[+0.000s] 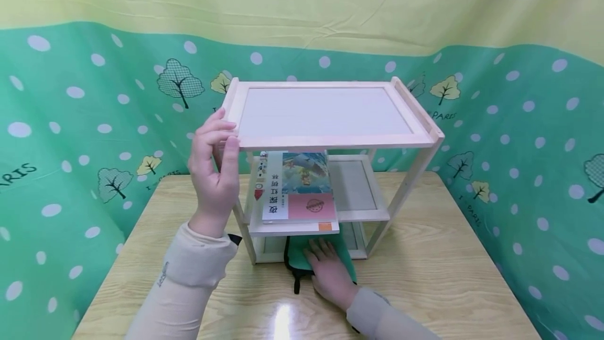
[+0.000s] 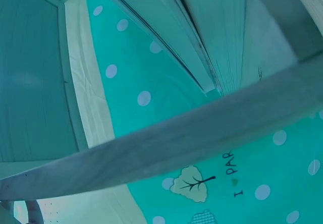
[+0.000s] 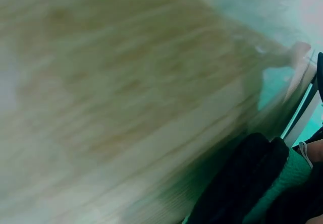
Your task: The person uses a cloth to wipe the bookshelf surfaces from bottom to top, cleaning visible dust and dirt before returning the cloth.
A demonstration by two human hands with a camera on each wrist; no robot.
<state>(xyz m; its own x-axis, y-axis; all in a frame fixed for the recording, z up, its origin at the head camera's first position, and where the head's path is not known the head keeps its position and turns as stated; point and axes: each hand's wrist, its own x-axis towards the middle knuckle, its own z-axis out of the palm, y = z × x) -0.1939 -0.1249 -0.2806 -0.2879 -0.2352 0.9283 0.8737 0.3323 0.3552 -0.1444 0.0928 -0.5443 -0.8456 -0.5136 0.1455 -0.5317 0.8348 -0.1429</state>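
Note:
My left hand (image 1: 214, 167) holds the front left corner of a white wooden three-tier shelf (image 1: 325, 142), its fingers and thumb at the top's edge. Low down in front of the shelf, my right hand (image 1: 330, 272) lies with extended fingers on a green cloth pouch (image 1: 297, 252) with black trim. The pouch's far part is under the middle tier, on the bottom tier, and its near part sticks out in front. In the right wrist view, the pouch (image 3: 275, 191) shows its black edging close up. Books (image 1: 299, 188) lie stacked on the left of the middle tier, slightly overhanging its front.
The shelf stands on a wood-grain table (image 1: 448, 277). Behind and on both sides hangs a green and yellow curtain (image 1: 519, 172) with dots and trees. One slanted shelf leg (image 1: 401, 198) rises to the right of the pouch.

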